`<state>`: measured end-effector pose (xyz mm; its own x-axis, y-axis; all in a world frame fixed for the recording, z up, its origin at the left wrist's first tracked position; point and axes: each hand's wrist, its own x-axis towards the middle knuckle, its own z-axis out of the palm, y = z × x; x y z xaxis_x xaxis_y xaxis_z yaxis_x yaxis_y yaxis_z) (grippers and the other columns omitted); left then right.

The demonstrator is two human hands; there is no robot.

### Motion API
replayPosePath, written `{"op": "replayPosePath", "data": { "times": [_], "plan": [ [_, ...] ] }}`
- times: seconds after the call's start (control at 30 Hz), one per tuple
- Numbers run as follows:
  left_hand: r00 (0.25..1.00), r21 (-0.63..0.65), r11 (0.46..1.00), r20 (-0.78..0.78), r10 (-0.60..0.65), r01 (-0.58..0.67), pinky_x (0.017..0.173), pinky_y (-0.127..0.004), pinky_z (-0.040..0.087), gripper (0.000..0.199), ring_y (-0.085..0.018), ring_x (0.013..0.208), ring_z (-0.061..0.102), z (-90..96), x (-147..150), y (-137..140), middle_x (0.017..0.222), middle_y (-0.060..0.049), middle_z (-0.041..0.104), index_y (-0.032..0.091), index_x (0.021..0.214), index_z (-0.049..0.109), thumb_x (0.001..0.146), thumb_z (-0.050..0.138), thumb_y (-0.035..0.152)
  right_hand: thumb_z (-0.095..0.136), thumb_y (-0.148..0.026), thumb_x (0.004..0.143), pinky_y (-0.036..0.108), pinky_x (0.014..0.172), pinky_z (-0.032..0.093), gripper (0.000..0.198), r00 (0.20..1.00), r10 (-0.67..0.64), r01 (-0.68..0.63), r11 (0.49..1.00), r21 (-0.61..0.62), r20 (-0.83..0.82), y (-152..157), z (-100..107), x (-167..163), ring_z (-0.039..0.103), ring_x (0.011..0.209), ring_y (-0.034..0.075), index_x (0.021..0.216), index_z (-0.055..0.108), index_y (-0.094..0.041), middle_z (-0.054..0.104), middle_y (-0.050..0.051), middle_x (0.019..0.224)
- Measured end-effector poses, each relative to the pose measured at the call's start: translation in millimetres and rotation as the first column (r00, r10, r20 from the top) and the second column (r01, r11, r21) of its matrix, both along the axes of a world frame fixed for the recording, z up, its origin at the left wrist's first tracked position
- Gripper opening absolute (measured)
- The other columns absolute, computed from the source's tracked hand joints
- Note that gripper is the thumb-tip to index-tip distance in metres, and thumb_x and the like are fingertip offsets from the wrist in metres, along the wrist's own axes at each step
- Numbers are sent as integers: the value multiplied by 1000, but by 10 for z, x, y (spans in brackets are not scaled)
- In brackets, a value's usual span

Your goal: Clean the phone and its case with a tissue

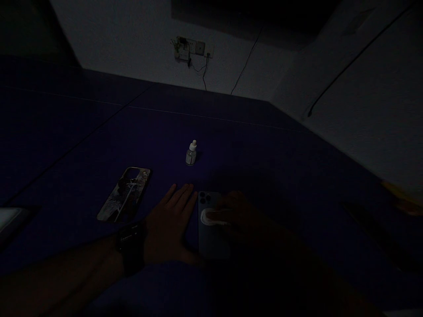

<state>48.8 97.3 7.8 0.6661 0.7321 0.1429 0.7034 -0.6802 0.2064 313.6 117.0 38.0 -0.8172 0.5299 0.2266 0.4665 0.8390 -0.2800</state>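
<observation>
A smartphone (213,243) lies back side up on the dark blue surface, its camera lenses at the far end. My left hand (170,224) rests flat with fingers stretched out, the index fingertip and thumb against the phone's left edge. Fingers of my right hand (236,209) press a white cotton pad (205,217) onto the upper part of the phone's back. Much of the right hand sinks into shadow. Left of my hands lies a phone case (127,193) with a dark printed picture. Beyond them a small dropper bottle (191,154) with a white top stands upright.
A pale object (11,218) reaches in at the left edge. On the right lies a long dark item (373,233), too dim to name, with something yellowish (401,196) near it. Wall sockets (190,47) with hanging cables are at the back.
</observation>
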Motion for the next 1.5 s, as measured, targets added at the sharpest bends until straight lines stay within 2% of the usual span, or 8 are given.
{"op": "replayPosePath", "data": {
  "times": [0.23, 0.4, 0.6, 0.8, 0.9, 1.03, 1.27, 1.5],
  "plan": [
    [1000, 17, 1000, 12, -1, 1, 124, -58, 10, 125, -44, 151, 27, -17, -3, -3, 162, -28, 29, 4, 155, 30, 69, 48, 93, 56, -14, 92, 43, 89, 46, 36, 992, -116, 118, 992, 42, -53, 30, -49, -81, 57, 102, 25, 124, 68, -21, 68, 11, 113],
    [1000, -1, 1000, -15, 2, -2, 124, -59, 11, 125, -44, 150, 28, 11, 2, -3, 161, -29, 30, 3, 153, 33, 69, 48, 94, 59, -19, 92, 40, 87, 46, 29, 994, 48, -52, 998, -46, -95, -1, -18, -77, 57, 103, 24, 119, 70, -24, 68, 8, 112],
    [1000, -2, 1000, -13, 12, -12, 124, -59, 11, 133, -44, 151, 28, 16, 12, -8, 161, -30, 29, 2, 154, 33, 64, 44, 100, 57, -15, 92, 41, 85, 46, 32, 991, -104, 104, 995, 5, -79, 48, -40, -54, 57, 96, 24, 120, 71, -21, 70, 10, 108],
    [1000, 2, 1000, -3, 6, -6, 124, -58, 11, 138, -43, 151, 27, -7, 8, 0, 161, -29, 30, 3, 154, 32, 61, 41, 104, 60, -19, 93, 42, 92, 43, 27, 995, 48, -62, 986, -153, -93, -9, 39, -49, 56, 104, 24, 115, 73, -26, 69, 6, 107],
    [1000, 26, 1000, 17, 4, -4, 124, -58, 10, 137, -43, 151, 27, -33, -1, -2, 161, -28, 29, 4, 156, 30, 61, 44, 103, 52, -19, 98, 41, 92, 44, 27, 991, -19, -4, 985, -174, -131, 19, 28, -56, 57, 103, 22, 115, 72, -25, 70, 6, 108],
    [999, 42, 999, 37, 5, -7, 125, -58, 9, 133, -43, 151, 27, -36, -1, -8, 161, -27, 32, 6, 156, 30, 64, 46, 100, 50, -17, 98, 43, 91, 43, 31, 984, -145, 137, 987, -83, -107, 90, -49, -44, 57, 100, 23, 120, 71, -25, 70, 7, 108],
    [1000, -15, 1000, 5, 14, -13, 124, -59, 13, 138, -44, 150, 28, 39, 22, -6, 160, -31, 30, 1, 153, 35, 60, 44, 103, 57, -17, 93, 42, 90, 44, 29, 999, 5, -10, 990, -144, -34, 21, -8, -49, 56, 103, 25, 116, 73, -26, 69, 7, 107],
    [1000, -35, 999, -10, 22, -22, 124, -60, 13, 139, -45, 150, 28, 49, 25, -3, 160, -31, 29, 0, 153, 36, 60, 43, 103, 50, -18, 98, 47, 95, 43, 33, 986, -160, 156, 982, -105, -37, 52, -43, -65, 54, 107, 26, 124, 70, -24, 67, 11, 114]
  ]
}}
